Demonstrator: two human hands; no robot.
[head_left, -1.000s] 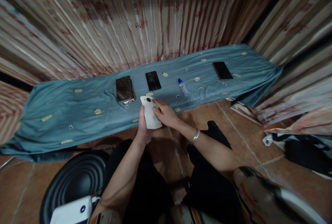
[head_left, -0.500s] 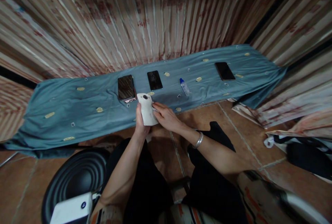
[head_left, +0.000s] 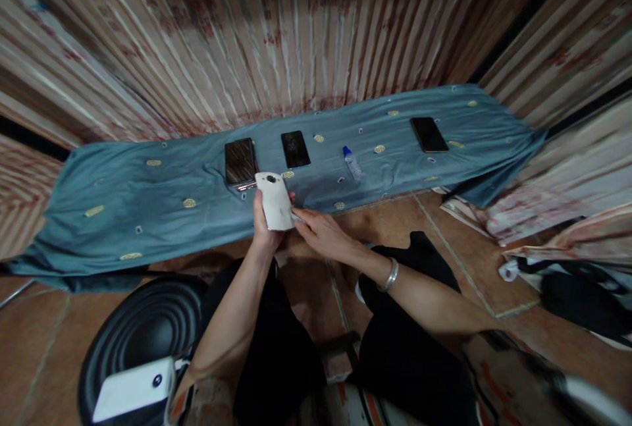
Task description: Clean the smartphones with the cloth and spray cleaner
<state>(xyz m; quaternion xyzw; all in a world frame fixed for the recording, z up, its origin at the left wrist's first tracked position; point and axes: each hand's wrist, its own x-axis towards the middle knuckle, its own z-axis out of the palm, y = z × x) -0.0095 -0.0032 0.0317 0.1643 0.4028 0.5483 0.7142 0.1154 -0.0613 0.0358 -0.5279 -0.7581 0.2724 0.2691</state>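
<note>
along the teal patterned cloth (head_left: 162, 215), from left to right, lie a stack of dark, flat, phone-like devices (head_left: 239, 161), a black rectangular phone (head_left: 295, 149), a clear plastic bottle with a blue cap (head_left: 352, 164) and, well apart, a second black phone (head_left: 429, 134); a pleated curtain (head_left: 296, 37) hangs behind. at lower left, a white rectangular device (head_left: 133, 390) rests on a round, black, ridged object (head_left: 148, 337). compared with the earlier frames, the smooth white phone (head_left: 276, 205) has moved leftward, its top corner now overlapping the stack in view, and the right fingers have slid to its lower edge. the left hand (head_left: 265, 228) grips the white phone, back upward, fingers curled beneath; the right hand (head_left: 323, 234), palm down, reaches its lower right edge with fingers together, whether pinching cannot be told.
</note>
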